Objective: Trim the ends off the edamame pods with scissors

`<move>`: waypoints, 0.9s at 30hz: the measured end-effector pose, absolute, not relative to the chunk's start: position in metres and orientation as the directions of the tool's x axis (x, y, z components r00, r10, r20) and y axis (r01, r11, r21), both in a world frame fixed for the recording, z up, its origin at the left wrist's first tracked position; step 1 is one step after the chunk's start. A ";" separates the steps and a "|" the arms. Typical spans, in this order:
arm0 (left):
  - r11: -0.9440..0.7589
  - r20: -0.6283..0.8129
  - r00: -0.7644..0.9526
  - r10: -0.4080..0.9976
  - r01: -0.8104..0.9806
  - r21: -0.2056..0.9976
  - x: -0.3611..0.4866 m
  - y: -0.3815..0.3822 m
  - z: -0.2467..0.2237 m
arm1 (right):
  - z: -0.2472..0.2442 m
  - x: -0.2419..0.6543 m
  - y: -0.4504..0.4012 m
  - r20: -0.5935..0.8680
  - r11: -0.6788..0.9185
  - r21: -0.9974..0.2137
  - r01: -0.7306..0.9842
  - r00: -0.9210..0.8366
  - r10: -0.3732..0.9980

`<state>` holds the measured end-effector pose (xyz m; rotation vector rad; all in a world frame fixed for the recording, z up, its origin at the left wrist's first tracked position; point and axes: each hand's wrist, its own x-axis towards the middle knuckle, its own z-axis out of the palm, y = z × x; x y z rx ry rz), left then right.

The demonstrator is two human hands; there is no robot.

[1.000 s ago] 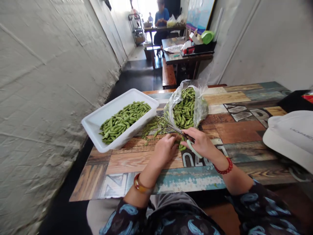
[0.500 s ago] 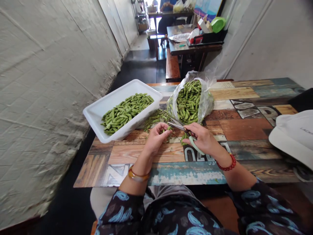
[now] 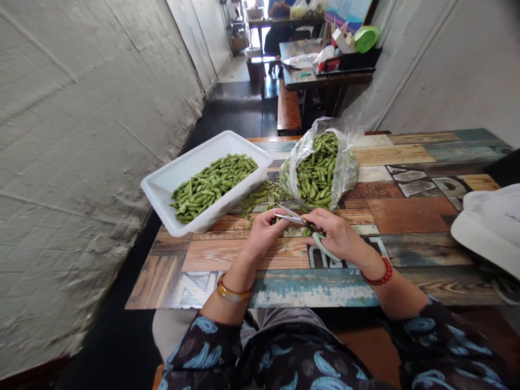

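Observation:
My right hand (image 3: 335, 236) grips a pair of scissors (image 3: 322, 246) with pale green handles, its blades parted and pointing left. The blades lie right at the fingertips of my left hand (image 3: 262, 234), which is closed on a green soybean pod, mostly hidden by fingers and blades. Ahead and to the left, a white plastic tub (image 3: 227, 210) holds many pods (image 3: 211, 187). A clear plastic bag (image 3: 347, 168) lies open just beyond my hands, full of pods (image 3: 319, 176). Loose pods and trimmings (image 3: 260, 197) are scattered between tub and bag.
A patchwork wood-pattern table (image 3: 244, 252) bears everything. A white cap (image 3: 489, 227) lies at its right side. A brick wall (image 3: 81, 162) runs along the left. Beyond stand a bench (image 3: 288, 105) and another table (image 3: 325, 81) with a green bowl (image 3: 365, 38); a person (image 3: 279, 27) sits far back.
My left hand has moved slightly right and the scissor blades have come over its fingertips, covering most of the pod. The view has shifted a little.

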<state>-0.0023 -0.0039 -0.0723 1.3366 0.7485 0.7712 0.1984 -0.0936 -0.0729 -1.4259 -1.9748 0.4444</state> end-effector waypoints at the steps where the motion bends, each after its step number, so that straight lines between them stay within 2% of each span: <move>1: 0.069 -0.027 0.561 0.827 -0.053 0.996 -0.002 -0.004 -0.071 | -0.074 0.198 -0.094 0.309 0.354 -0.612 0.707 -0.198 0.930; 16: -0.010 0.020 0.595 0.804 -0.021 1.000 -0.003 -0.002 -0.073 | -0.077 0.203 -0.095 0.324 0.399 -0.580 0.710 -0.249 0.913; 20: 0.118 -0.070 0.530 0.845 -0.057 0.991 -0.003 0.000 -0.075 | -0.078 0.206 -0.093 0.327 0.382 -0.575 0.723 -0.225 0.918; 27: 0.347 -0.195 0.392 0.899 -0.366 0.863 -0.005 0.006 -0.071 | -0.083 0.209 -0.091 0.365 0.315 -0.620 0.719 -0.091 0.926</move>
